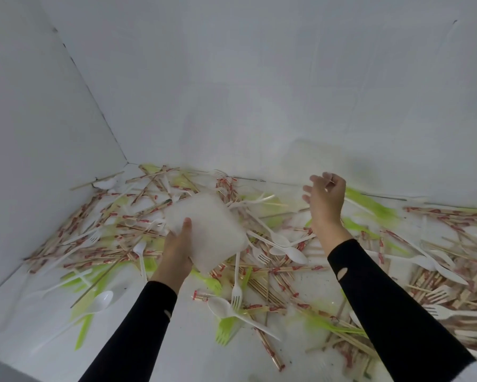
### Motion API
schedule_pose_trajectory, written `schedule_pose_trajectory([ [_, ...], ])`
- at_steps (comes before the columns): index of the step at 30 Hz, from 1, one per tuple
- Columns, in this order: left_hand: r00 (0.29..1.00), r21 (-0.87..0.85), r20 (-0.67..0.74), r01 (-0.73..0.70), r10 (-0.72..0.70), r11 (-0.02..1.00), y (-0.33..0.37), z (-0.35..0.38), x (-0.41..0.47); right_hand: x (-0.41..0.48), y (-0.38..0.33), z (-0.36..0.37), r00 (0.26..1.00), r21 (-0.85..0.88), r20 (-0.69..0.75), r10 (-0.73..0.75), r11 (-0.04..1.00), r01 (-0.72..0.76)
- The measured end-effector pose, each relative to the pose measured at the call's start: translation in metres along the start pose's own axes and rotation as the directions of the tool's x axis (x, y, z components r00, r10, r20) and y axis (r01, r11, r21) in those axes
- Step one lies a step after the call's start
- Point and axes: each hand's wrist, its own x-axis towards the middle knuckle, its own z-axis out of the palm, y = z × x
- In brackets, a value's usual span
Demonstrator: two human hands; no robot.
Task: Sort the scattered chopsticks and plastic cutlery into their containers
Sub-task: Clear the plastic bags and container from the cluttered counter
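Note:
My left hand (178,250) grips a translucent white plastic container (208,231), tilted above the pile at centre left. My right hand (325,201) hangs in the air to the right of it, fingers loosely curled, holding nothing that I can make out. Under both hands lies a scatter of wrapped chopsticks (262,283) with red print, white plastic spoons (289,252), white forks (236,295) and green forks (225,332), spread over the white floor.
White walls close the area at the left (39,128) and at the back (259,92), meeting in a corner. More chopsticks and white cutlery are heaped at the far right (452,257). A bare patch of floor (25,326) lies at the lower left.

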Motion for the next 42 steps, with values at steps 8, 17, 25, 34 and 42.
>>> schedule_pose_trajectory([
  [8,1.0,0.02,-0.03,-0.005,0.006,1.0,-0.006,-0.003,-0.006,-0.087,0.015,0.002,0.97,0.1,0.217,0.112,0.985,-0.137],
  [17,0.995,0.01,0.063,-0.076,0.076,0.997,0.003,-0.044,-0.023,-0.117,0.07,0.035,0.832,-0.392,0.553,0.049,0.896,0.208],
  [25,0.994,-0.047,0.061,-0.086,0.089,0.995,0.013,-0.091,-0.012,-0.039,0.086,0.04,0.947,-0.863,0.001,0.321,0.478,-0.161],
  [34,0.968,0.038,0.241,-0.087,0.076,0.995,0.031,-0.109,0.005,-0.033,0.09,0.035,0.936,-0.793,-0.157,0.315,0.524,-0.309],
  [42,0.953,0.085,0.303,-0.049,0.02,0.995,0.051,-0.094,0.033,-0.035,0.064,0.041,0.955,-0.224,-0.296,-0.022,0.974,-0.047],
])
